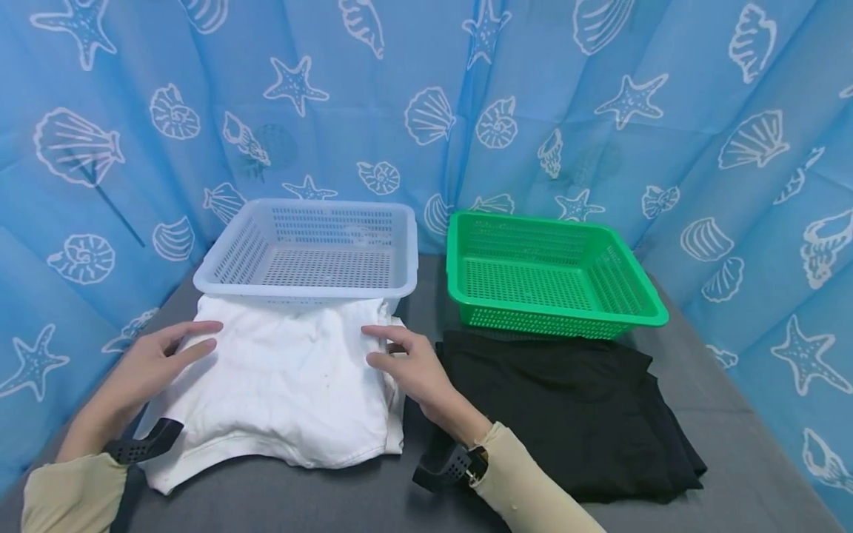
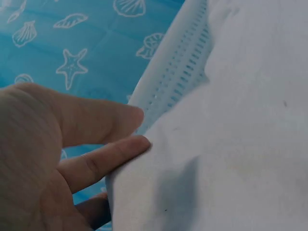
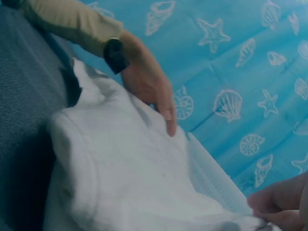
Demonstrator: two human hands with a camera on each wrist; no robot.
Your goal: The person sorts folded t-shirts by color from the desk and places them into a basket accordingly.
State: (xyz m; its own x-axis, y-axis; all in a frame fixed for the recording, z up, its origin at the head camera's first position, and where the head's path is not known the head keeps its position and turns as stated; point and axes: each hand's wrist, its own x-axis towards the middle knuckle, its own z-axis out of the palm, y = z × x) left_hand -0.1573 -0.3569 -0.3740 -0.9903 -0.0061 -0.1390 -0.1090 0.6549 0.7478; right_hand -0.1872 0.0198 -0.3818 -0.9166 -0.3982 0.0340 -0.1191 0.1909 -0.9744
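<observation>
A folded white garment point(image 1: 286, 377) lies in front of the white basket point(image 1: 306, 290), its back edge up against the basket's front. My left hand point(image 1: 149, 363) is at the garment's left edge, thumb and forefinger extended and apart. In the left wrist view, a fingertip of the left hand point(image 2: 38, 159) meets the cloth's edge, and a lower finger is partly hidden behind it. My right hand point(image 1: 420, 370) is at the right edge, thumb and forefinger apart, other fingers tucked behind. In the right wrist view, that hand's fingers point(image 3: 284, 199) are by the cloth at the lower corner.
A green basket point(image 1: 560, 314) stands at the back right, with folded black clothing point(image 1: 546, 414) in front of it. Both baskets have perforated sides. Grey cloth point(image 1: 720, 437) covers the table, and a blue curtain point(image 1: 373, 111) with shells and starfish hangs behind.
</observation>
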